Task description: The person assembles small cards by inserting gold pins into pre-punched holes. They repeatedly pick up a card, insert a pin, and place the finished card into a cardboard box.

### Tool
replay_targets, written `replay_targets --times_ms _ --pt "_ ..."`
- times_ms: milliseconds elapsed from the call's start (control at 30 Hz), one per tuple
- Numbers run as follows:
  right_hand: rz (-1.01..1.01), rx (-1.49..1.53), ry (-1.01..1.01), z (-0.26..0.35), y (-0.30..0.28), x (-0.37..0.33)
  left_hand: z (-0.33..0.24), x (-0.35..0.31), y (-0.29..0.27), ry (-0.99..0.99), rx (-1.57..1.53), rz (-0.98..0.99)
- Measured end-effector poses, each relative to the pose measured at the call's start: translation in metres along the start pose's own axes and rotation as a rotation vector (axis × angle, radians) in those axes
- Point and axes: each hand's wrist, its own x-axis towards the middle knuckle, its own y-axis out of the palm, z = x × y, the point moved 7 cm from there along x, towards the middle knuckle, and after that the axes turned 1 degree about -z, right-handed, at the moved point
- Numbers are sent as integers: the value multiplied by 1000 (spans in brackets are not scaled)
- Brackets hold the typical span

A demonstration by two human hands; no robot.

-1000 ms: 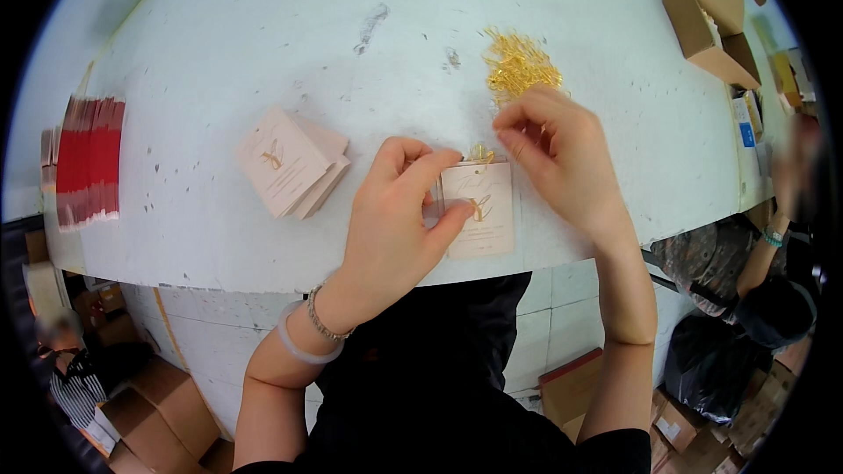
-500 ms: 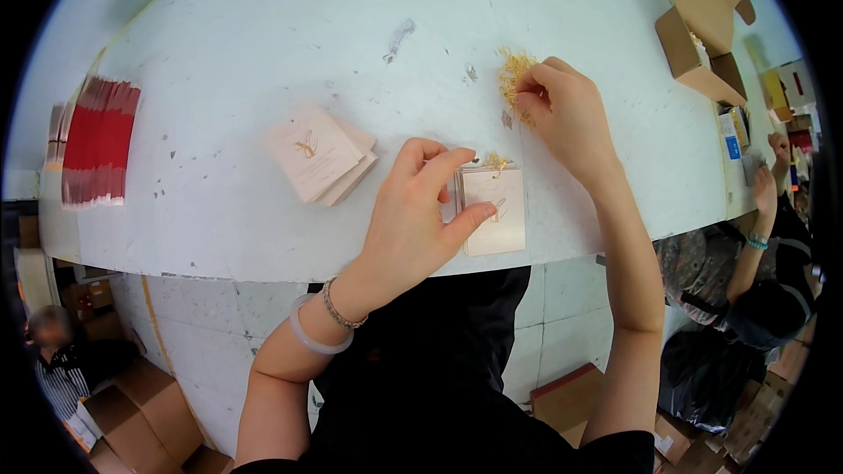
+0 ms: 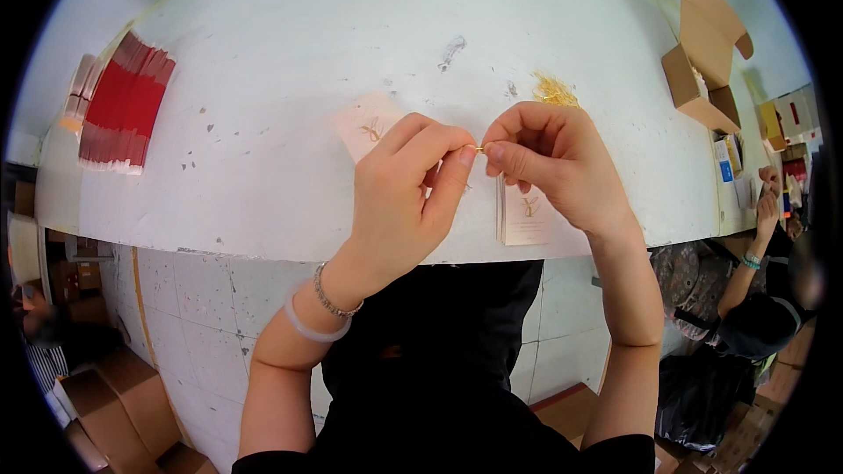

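Observation:
My left hand (image 3: 406, 189) and my right hand (image 3: 566, 167) meet above the white table, fingertips almost touching. Both are closed in a pinch on a tiny gold-coloured piece (image 3: 479, 150), too small to make out its exact kind. Below my right hand lies a stack of pale pink cards (image 3: 529, 218) with a gold motif, its upper part covered by the hand. Another stack of such cards (image 3: 360, 123) sits left of it, partly hidden behind my left hand. Just beyond my right hand is a loose heap of thin gold-coloured pieces (image 3: 554, 89).
Red and clear packets (image 3: 129, 105) lie in a row at the table's far left. An open cardboard box (image 3: 698, 79) stands at the right end. Another person's hand (image 3: 767, 206) is at the right edge. Brown cartons (image 3: 123, 404) stand on the floor at lower left.
My right hand has left the gold heap and come in to meet my left hand. My left hand has lifted off the right card stack. The view has shifted slightly.

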Motion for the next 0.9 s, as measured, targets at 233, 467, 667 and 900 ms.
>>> replay_targets --times_ms 233,467,667,900 --pt "183 532 211 -5 37 0 -23 -15 -30 422 240 -177" --pt "202 597 267 -10 42 0 -32 -15 -33 513 284 -171" --pt "-148 -166 -357 22 38 -18 -3 -11 -32 23 -86 -85" --pt "-459 -793 -902 42 55 -44 0 -13 -25 -166 -244 -65"
